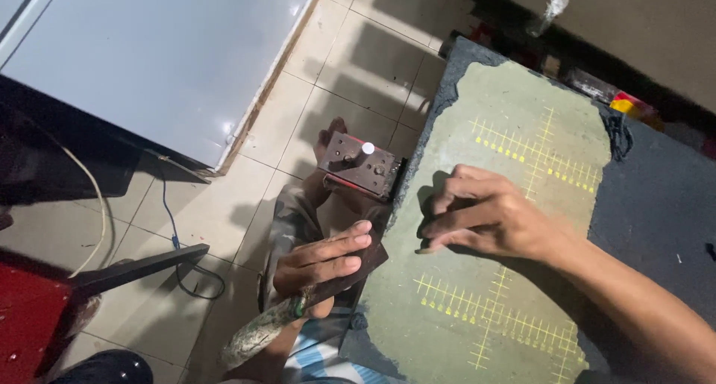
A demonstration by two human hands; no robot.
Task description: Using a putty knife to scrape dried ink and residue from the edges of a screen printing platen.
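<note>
The right hand (485, 216) comes in from the lower right of the frame, forearm stretched across the work surface, palm down, its fingers bent and bunched together with the tips pressed onto the green mat (507, 175) near its left edge; whether anything small sits under those fingertips cannot be told. The left hand (324, 261) lies lower, just left of centre, fingers laid flat and close together over a dark flat strip (369, 261) that it pins against the knee, thumb tucked under — a closed, pressing grip rather than a fist. Just above it, near the middle of the frame, sits one rusty brown metal block (362, 164) with a round silver knob on top and a few screw heads, touching the mat's left edge. The mat is one worn, olive-green sheet with ragged edges, printed with two yellow ruled crosses, and it rests on a darker, rougher board (656, 205) that fills the right side. One thin blue cable (173, 227) loops over the pale floor tiles (298, 115) on the left, below a smooth grey panel (149, 56) in the upper left, and one red object (26, 317) shows at the lower left corner.
</note>
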